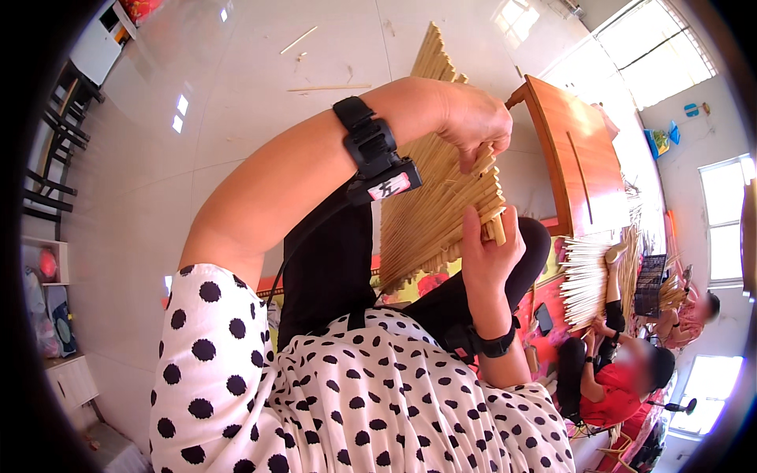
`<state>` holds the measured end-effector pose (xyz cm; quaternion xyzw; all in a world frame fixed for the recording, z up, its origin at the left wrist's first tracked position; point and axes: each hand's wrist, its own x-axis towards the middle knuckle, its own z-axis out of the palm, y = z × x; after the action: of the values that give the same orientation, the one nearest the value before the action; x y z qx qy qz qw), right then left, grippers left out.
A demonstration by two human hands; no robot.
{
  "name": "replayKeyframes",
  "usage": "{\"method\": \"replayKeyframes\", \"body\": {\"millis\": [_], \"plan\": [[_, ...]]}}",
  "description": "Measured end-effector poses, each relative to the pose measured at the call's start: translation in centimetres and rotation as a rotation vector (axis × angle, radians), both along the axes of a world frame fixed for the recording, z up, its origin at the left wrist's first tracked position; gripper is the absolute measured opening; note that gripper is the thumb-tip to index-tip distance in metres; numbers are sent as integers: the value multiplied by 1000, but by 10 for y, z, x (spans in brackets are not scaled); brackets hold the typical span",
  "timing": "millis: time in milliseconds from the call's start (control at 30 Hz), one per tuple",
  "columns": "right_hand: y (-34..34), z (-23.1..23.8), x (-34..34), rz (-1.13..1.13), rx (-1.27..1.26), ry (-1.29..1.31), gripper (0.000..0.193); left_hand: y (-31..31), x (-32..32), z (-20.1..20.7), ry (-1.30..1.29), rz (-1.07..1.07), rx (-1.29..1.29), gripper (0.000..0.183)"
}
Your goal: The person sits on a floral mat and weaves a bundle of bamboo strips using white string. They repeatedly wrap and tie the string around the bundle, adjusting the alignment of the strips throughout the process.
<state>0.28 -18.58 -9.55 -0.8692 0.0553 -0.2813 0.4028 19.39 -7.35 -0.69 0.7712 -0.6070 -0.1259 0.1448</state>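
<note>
A fan-shaped mat of pale yellow straw-like stalks (pixel 445 193) stands over my lap, its stalks side by side and their cut ends bunched along the right edge. My left hand (pixel 477 118) reaches across the top, fingers bent down and closed on the mat's upper right edge. Lower down, my right hand (pixel 494 256) grips the stalk ends between thumb and fingers, one short end poking out between them. My left forearm hides part of the mat. Each wrist wears a black strap, the left one (pixel 378 154) with a small box.
Loose stalks (pixel 330 87) lie on the tiled floor ahead. To the right stands a reddish wooden table (pixel 572 150). Beyond my right knee, a person in red (pixel 623 386) sits by another spread of stalks (pixel 587 276); someone else sits farther off. Black stools (pixel 55 158) line the left.
</note>
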Motion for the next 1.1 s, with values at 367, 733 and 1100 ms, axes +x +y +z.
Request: {"method": "replayKeyframes", "body": {"millis": [367, 733, 1100], "plan": [[-14, 13, 20, -102, -22, -71, 22, 29, 9, -71, 59, 394, -688, 75], [-18, 13, 20, -142, 56, -69, 17, 35, -67, -139, 417, 372, -658, 100], [-19, 22, 6, -180, 104, -67, 17, -14, -141, -138, 300, 526, -693, 134]]}}
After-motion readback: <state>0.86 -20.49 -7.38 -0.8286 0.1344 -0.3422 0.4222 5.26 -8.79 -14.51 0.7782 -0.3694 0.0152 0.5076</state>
